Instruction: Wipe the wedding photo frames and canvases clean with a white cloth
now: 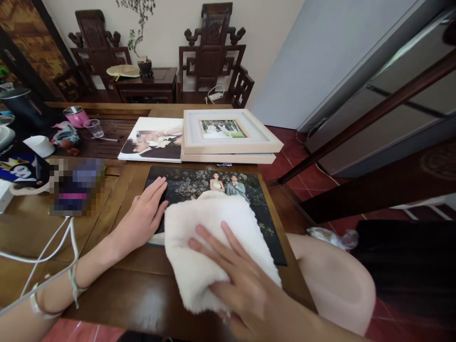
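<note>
Nearest the camera, the right hand [245, 285] lies flat with fingers spread on a white fluffy cloth [210, 242]; its grip is open, pressing down on the cloth rather than closed around it. Under the cloth and reaching beyond the fingertips lies a dark wedding photo print [221, 190], flat on the wooden tabletop [117, 280]; the cloth covers its near middle part. To the left of that grip, the left hand [142, 218] rests palm down, fingers together and extended, on the near left corner of the print, holding nothing, only steadying it.

By its looks, the cloth is soft, light and limp, and would bunch under the palm. The print looks thin, stiff and smooth-faced, likely to slide on the polished wood and easy to smudge or scratch, so its edges or corners seem the safer places to hold.

Beyond both hands, two stacked pale picture frames [230, 135] lie just past the print's far edge, with a canvas photo [153, 140] beside them on the left. Farther left stand a pink cup [76, 116] and a clear plastic cup [94, 127]. Dark carved chairs [213, 52] line the far wall.
</note>
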The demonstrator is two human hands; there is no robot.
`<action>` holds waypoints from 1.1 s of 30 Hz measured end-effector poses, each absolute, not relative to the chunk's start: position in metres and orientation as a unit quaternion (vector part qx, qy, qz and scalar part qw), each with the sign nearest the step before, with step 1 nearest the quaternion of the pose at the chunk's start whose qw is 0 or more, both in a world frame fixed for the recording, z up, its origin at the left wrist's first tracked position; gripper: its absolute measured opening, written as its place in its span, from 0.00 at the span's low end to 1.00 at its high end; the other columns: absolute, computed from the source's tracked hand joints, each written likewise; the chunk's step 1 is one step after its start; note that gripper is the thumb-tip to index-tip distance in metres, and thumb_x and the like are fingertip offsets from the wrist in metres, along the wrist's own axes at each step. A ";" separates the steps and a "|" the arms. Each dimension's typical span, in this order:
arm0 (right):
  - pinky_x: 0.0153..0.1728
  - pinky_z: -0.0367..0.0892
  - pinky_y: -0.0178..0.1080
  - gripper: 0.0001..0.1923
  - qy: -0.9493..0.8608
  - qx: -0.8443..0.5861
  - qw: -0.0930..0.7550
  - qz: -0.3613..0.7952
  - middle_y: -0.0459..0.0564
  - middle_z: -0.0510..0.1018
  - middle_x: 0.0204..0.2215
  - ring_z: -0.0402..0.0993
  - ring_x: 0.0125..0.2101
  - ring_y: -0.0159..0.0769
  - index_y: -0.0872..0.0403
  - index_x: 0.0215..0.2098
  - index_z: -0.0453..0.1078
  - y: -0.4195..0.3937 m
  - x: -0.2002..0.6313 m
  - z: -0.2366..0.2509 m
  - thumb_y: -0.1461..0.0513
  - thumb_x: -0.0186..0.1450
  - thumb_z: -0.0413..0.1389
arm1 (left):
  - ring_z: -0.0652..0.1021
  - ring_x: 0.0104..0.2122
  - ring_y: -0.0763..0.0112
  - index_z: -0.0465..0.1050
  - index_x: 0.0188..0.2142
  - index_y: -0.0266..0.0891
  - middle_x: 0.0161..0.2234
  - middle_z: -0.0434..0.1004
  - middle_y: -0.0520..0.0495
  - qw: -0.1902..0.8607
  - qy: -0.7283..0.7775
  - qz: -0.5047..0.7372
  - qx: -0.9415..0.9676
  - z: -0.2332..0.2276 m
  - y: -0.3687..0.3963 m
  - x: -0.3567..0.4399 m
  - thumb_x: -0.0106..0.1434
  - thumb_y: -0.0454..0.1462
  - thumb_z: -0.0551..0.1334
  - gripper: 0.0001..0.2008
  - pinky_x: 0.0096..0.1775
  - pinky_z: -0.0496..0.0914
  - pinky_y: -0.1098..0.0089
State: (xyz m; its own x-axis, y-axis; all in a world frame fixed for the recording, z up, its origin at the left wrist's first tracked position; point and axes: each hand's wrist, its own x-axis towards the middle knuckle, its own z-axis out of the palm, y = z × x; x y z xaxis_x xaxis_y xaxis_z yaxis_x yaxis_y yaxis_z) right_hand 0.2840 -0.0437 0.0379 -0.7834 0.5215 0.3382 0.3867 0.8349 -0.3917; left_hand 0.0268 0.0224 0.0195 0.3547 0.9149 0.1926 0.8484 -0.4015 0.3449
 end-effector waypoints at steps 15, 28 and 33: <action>0.63 0.43 0.68 0.17 -0.907 -0.368 0.150 0.142 0.64 0.66 0.62 0.43 0.68 0.53 0.58 0.48 0.71 0.067 0.270 0.043 0.70 0.64 0.47 | 0.57 0.67 0.60 0.55 0.65 0.35 0.67 0.55 0.36 0.080 0.529 0.191 0.823 0.018 0.022 0.026 0.73 0.37 0.45 0.23 0.62 0.59 0.51; 0.65 0.35 0.62 0.15 -0.949 -0.220 0.152 0.165 0.54 0.63 0.65 0.42 0.68 0.51 0.54 0.34 0.76 -0.052 0.288 0.047 0.71 0.52 0.52 | 0.57 0.67 0.59 0.55 0.65 0.34 0.67 0.54 0.37 0.085 0.536 0.182 0.820 0.018 0.022 0.026 0.73 0.37 0.45 0.23 0.63 0.59 0.50; 0.64 0.46 0.62 0.15 -0.933 -0.268 0.193 0.142 0.58 0.68 0.61 0.53 0.65 0.49 0.55 0.35 0.74 -0.016 0.302 0.044 0.73 0.55 0.50 | 0.57 0.67 0.59 0.54 0.65 0.37 0.68 0.55 0.38 0.092 0.535 0.185 0.819 0.020 0.021 0.026 0.73 0.37 0.46 0.23 0.63 0.58 0.50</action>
